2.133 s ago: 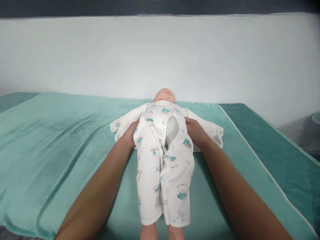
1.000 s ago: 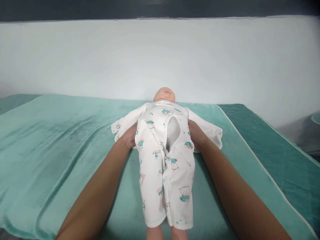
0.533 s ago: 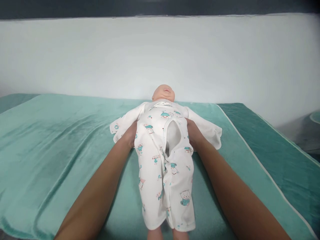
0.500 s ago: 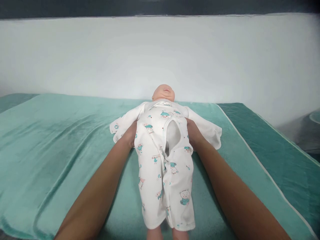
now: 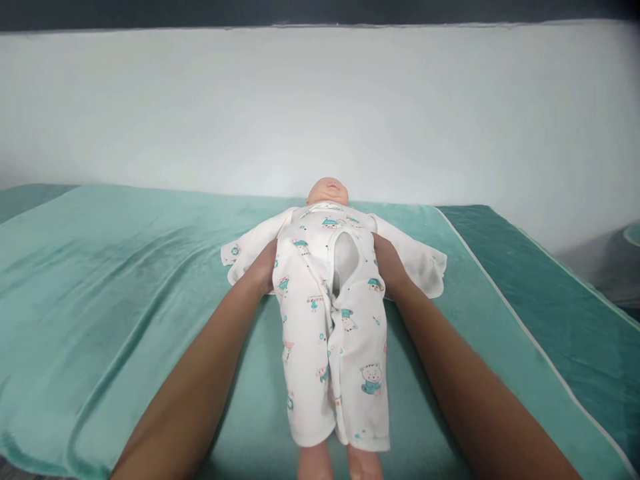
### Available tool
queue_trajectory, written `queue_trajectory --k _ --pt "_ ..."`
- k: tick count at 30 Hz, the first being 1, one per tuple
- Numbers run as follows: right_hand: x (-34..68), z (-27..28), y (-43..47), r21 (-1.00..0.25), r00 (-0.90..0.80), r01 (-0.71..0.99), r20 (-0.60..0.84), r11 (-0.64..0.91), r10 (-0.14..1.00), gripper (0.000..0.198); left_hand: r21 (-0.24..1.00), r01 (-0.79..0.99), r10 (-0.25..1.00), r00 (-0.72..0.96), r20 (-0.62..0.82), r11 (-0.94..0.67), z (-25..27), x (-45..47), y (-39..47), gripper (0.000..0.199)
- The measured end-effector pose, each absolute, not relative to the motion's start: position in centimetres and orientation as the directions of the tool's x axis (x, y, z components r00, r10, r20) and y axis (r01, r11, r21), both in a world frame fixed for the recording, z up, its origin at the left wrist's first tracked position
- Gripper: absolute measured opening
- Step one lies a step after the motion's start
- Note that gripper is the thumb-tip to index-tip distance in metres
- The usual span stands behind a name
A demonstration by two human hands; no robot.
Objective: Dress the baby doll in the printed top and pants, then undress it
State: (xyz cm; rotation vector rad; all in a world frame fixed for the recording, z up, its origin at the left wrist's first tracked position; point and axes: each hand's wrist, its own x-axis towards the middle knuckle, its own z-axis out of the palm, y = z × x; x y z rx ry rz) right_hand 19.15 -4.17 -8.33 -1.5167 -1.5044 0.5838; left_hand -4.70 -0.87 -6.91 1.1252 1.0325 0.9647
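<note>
A baby doll [image 5: 328, 191] lies face up on the mattress, its head by the wall and its bare lower legs towards me. It wears a white printed top with long spread sleeves and matching split-crotch trousers [image 5: 305, 347]. My left hand [image 5: 263, 270] is closed round the doll's waist on the left, its fingers hidden behind the clothing. On the opposite side, my right hand [image 5: 390, 265] grips the waist the same way, fingers also out of sight. The trousers' oval opening [image 5: 345, 259] shows white cloth between my hands.
A light green plush sheet [image 5: 125, 280] with several wrinkles covers the bed. Darker green cloth [image 5: 555, 287] lies to the right past a pale seam. The white wall [image 5: 320, 107] rises behind the doll's head, and something dark and blurred stands at the right edge.
The doll's head has sunk slightly in view, while its trouser legs have shifted a little up, showing more of the bare legs. Both hands stay at the waist.
</note>
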Motion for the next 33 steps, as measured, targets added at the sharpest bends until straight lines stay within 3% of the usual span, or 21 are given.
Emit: queue_trajectory --k 3,5,10,13,20,24,26,33 --pt "19.4 -8.6 -3.8 -0.87 0.187 0.484 0.213 0.099 0.959 0.021 0.97 -0.072 0.928 0.315 -0.199 0.233 -6.6 -5.5 -0.6 0.03" --pt "19.5 -8.8 -3.6 -0.886 0.21 0.454 0.204 0.09 0.956 0.023 0.983 -0.032 0.953 0.254 -0.166 0.18 -6.4 -5.8 -0.5 0.027" --pt "19.3 -8.8 -3.3 -0.844 0.285 0.533 0.25 0.063 0.925 0.023 0.965 0.25 0.997 0.032 0.066 -0.072 -6.6 -5.7 -0.2 0.022" --pt "19.0 -8.8 -3.3 -0.88 0.325 0.471 0.236 0.059 0.916 0.023 0.939 0.319 0.986 -0.066 0.156 -0.127 -6.9 -5.5 -0.2 0.024" --pt "18.8 -7.6 -3.6 -0.861 0.429 0.483 0.393 0.16 0.813 0.017 0.824 0.443 0.914 -0.022 0.405 -0.354 -5.0 -5.1 0.4 0.023" --pt "18.6 -6.9 -2.2 -0.768 0.237 0.515 0.553 0.379 0.799 0.015 0.872 0.307 0.922 0.195 0.335 -0.382 -4.5 -4.7 2.1 0.027" --pt "18.6 -6.9 -1.3 -0.775 0.153 0.464 0.547 0.428 0.823 0.015 0.898 0.257 0.922 0.248 0.297 -0.358 -4.7 -4.7 2.8 0.028" --pt "18.9 -6.7 0.9 -0.93 0.126 0.289 0.272 0.227 0.954 0.028 0.866 0.386 0.944 0.211 0.255 -0.32 -5.6 -4.4 5.1 0.021"
